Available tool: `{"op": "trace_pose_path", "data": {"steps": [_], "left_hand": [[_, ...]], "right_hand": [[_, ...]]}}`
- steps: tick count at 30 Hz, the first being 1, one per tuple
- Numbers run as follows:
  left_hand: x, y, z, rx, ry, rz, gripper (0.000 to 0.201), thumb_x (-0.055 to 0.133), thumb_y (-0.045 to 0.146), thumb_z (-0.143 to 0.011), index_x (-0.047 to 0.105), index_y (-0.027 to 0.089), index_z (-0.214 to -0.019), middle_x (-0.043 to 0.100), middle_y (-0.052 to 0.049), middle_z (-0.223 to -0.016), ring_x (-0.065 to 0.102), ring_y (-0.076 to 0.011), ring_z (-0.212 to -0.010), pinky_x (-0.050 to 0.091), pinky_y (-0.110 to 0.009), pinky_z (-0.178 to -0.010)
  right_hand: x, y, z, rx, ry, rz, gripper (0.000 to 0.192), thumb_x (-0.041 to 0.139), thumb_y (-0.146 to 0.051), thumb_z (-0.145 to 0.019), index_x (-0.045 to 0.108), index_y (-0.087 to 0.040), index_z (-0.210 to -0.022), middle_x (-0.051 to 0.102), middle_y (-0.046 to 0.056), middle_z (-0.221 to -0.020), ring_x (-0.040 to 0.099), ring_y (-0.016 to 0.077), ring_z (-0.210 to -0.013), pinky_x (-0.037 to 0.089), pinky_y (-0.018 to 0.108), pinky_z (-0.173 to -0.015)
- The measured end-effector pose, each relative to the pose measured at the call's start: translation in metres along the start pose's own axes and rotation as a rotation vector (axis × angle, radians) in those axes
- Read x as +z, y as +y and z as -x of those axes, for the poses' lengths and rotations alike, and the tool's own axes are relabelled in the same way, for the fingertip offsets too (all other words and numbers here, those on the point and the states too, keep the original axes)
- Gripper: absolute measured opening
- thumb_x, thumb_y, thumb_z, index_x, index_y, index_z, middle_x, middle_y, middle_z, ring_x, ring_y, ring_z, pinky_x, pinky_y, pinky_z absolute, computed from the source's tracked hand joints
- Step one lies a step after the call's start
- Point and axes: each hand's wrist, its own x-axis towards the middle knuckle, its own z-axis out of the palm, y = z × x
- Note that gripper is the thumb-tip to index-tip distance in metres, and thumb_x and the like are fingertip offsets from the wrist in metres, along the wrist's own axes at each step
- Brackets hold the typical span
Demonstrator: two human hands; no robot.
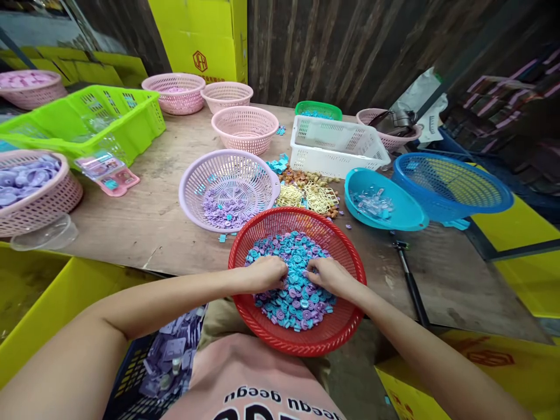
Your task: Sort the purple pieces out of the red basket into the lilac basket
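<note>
A pink woven plastic basket of lilac discs point(32, 189) is sitting at the far left of the worn wooden desk point(144, 216), beside a lime green plastic crate point(87, 119). Further right, a lilac round plastic basket point(227, 186) is holding purple pieces. Both hands are resting in the red round plastic basket point(297, 280), at the desk's near edge. The left hand point(265, 274) is curling its grip over the blue and purple plastic discs point(297, 291); the right hand point(332, 277) is pinching at them, though what it is gripping I cannot tell. A turquoise plastic bowl point(382, 204) and a blue mesh plastic basket point(452, 186) are lying to the right.

Worn wooden table point(144, 216), dark plank wall point(332, 52) behind, yellow cardboard boxes point(205, 35) stacked around, dim indoor light
</note>
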Motion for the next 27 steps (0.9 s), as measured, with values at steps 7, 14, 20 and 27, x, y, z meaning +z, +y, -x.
{"op": "trace_pose_path", "data": {"steps": [7, 14, 20, 27], "left_hand": [[-0.031, -0.013, 0.010, -0.084, 0.005, 0.599, 0.028, 0.048, 0.037, -0.071, 0.062, 0.014, -0.074, 0.047, 0.004, -0.052, 0.041, -0.0066, -0.048, 0.029, -0.019, -0.045], [-0.083, -0.057, 0.028, -0.248, 0.621, 0.763, 0.028, 0.043, 0.037, -0.073, 0.054, 0.013, -0.083, 0.048, 0.002, -0.061, 0.041, -0.0067, -0.052, 0.036, -0.020, -0.051], [-0.099, -0.124, 0.034, -0.511, 0.844, 0.251, 0.034, 0.050, 0.025, -0.066, 0.053, 0.012, -0.097, 0.051, -0.008, -0.097, 0.048, -0.0189, -0.094, 0.037, -0.032, -0.085], [-0.076, -0.103, 0.044, -0.427, 0.919, 0.140, 0.041, 0.048, 0.017, -0.069, 0.045, 0.015, -0.110, 0.051, -0.007, -0.098, 0.049, -0.0178, -0.094, 0.038, -0.032, -0.084]], "right_hand": [[-0.024, 0.017, -0.002, -0.001, -0.459, -1.065, 0.029, 0.050, -0.046, -0.070, 0.041, -0.019, -0.069, 0.033, -0.010, -0.044, 0.016, 0.0021, -0.033, 0.011, 0.017, -0.033], [-0.070, -0.069, -0.067, -0.104, -0.448, -1.189, 0.021, 0.047, -0.028, -0.077, 0.041, -0.017, -0.061, 0.032, -0.007, -0.041, 0.019, 0.0023, -0.034, 0.014, 0.016, -0.031], [-0.103, -0.141, -0.122, -0.212, -0.058, -0.887, 0.030, 0.048, -0.030, -0.078, 0.050, -0.015, -0.103, 0.055, 0.010, -0.097, 0.050, 0.0129, -0.074, 0.042, 0.025, -0.058], [-0.071, -0.055, -0.088, -0.284, 0.009, -0.126, 0.015, 0.048, -0.015, -0.071, 0.063, -0.014, -0.075, 0.062, 0.004, -0.072, 0.054, 0.0137, -0.067, 0.038, 0.024, -0.061]]}}
